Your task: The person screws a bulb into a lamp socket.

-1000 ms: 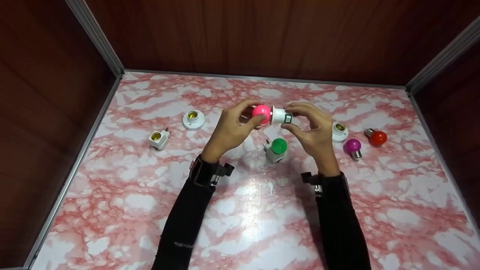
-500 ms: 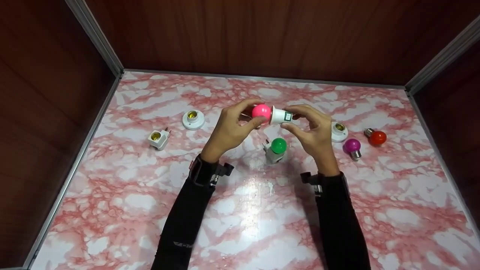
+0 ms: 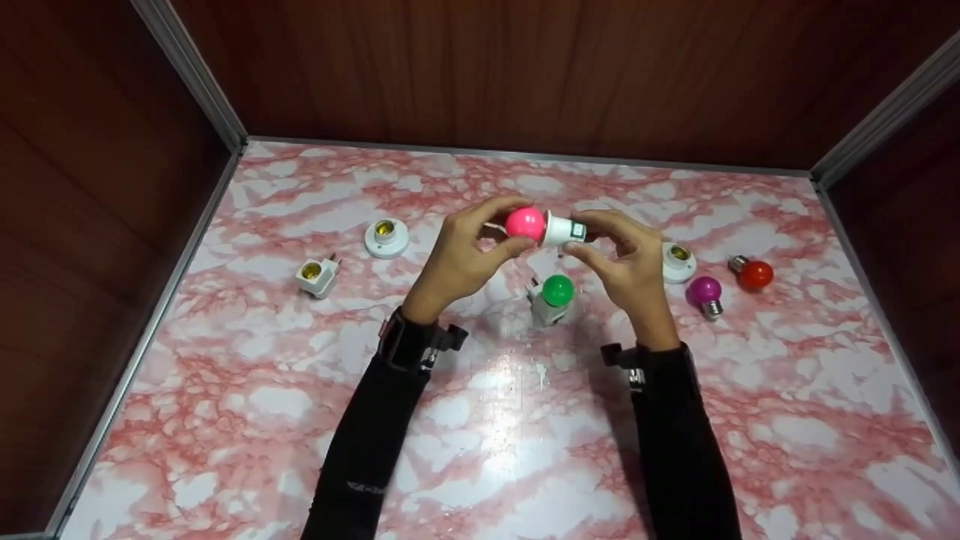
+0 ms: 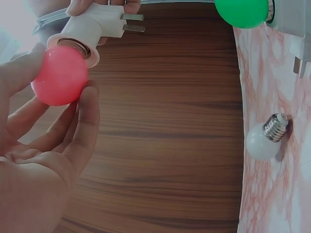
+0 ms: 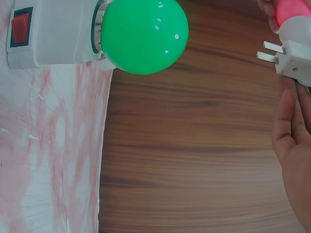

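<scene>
In the head view my left hand [image 3: 469, 251] holds a pink light bulb [image 3: 524, 223] between thumb and fingers. My right hand [image 3: 626, 259] grips a white plug-in lamp socket [image 3: 562, 229], its mouth turned toward the left. The bulb's base sits at that mouth and is hidden inside it; how far in, I cannot tell. Two flat prongs stick out of the socket [image 4: 104, 22] in the left wrist view. Both things are held above the table. Below them stands a green bulb [image 3: 557, 290] fitted in another white plug-in socket [image 3: 550, 312], which has a red switch [image 5: 21, 27].
To the left lie a white plug-in socket [image 3: 318, 277] and a round lamp holder [image 3: 387, 238]. Another round holder [image 3: 678, 264] is beside my right hand, near a purple bulb [image 3: 705, 291] and a red bulb [image 3: 755, 275]. A white bulb [image 4: 262, 143] lies on the marbled table [image 3: 480, 450].
The socket's label has turned slightly, and the gap between bulb and socket looks smaller than a second ago. My left thumb has slid lower on the pink bulb. Both arms have stayed in place.
</scene>
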`<state>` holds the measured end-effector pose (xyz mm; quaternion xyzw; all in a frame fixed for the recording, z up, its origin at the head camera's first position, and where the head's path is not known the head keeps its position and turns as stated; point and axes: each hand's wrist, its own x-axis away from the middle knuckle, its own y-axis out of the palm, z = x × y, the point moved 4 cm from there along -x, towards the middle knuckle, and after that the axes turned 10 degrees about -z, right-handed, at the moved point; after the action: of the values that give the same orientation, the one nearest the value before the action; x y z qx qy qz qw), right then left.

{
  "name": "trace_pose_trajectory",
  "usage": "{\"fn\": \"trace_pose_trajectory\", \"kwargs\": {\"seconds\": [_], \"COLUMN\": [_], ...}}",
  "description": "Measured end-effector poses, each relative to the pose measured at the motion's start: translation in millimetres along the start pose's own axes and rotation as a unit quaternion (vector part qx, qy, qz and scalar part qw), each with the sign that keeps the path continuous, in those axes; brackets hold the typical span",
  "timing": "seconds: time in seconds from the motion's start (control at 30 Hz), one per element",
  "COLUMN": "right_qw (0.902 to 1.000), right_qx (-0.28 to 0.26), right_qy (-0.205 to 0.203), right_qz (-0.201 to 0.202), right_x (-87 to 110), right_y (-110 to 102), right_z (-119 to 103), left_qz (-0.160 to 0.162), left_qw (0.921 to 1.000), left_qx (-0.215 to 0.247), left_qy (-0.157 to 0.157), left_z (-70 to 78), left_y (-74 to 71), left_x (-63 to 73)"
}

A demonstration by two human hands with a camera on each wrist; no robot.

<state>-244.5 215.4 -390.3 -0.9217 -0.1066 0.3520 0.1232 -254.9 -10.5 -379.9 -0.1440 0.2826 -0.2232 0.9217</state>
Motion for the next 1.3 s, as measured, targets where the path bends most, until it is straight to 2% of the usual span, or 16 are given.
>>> {"fn": "trace_pose_trajectory", "kwargs": {"seconds": [0.13,0.23,0.47,0.6,0.77,0.87,1.07,1.3], "right_qw": [1.0,0.9999,0.9991,0.9973,0.9897,0.9854,0.982,0.9839], "right_qx": [-0.005,-0.007,0.002,0.035,0.117,0.148,0.17,0.169], "right_qy": [0.008,0.007,-0.031,-0.058,-0.08,-0.083,-0.081,-0.052], "right_qz": [-0.001,0.004,0.029,0.03,0.016,0.004,-0.007,-0.029], "right_x": [0.7,1.0,-0.2,-1.5,-2.1,-1.8,-1.9,-1.5], "right_y": [0,0,1,3,5,6,8,8], "right_z": [1,0,-6,-11,-14,-15,-16,-17], "left_qz": [-0.003,-0.006,-0.013,-0.012,-0.005,0.0,-0.004,-0.011], "left_qw": [1.0,1.0,0.9986,0.998,0.9986,0.999,0.9994,0.9992], "left_qx": [0.0,-0.002,-0.009,-0.009,-0.008,-0.012,-0.022,-0.039], "left_qy": [0.005,-0.002,-0.051,-0.061,-0.053,-0.043,-0.026,-0.003], "left_z": [0.6,0.2,-3.1,-2.9,-1.4,0.1,2.1,4.5], "left_y": [0.8,1.2,3.4,3.9,4.2,4.2,6.7,9.0], "left_x": [-0.6,-1.3,-1.6,-1.4,-1.2,-0.7,-0.3,0.3]}}
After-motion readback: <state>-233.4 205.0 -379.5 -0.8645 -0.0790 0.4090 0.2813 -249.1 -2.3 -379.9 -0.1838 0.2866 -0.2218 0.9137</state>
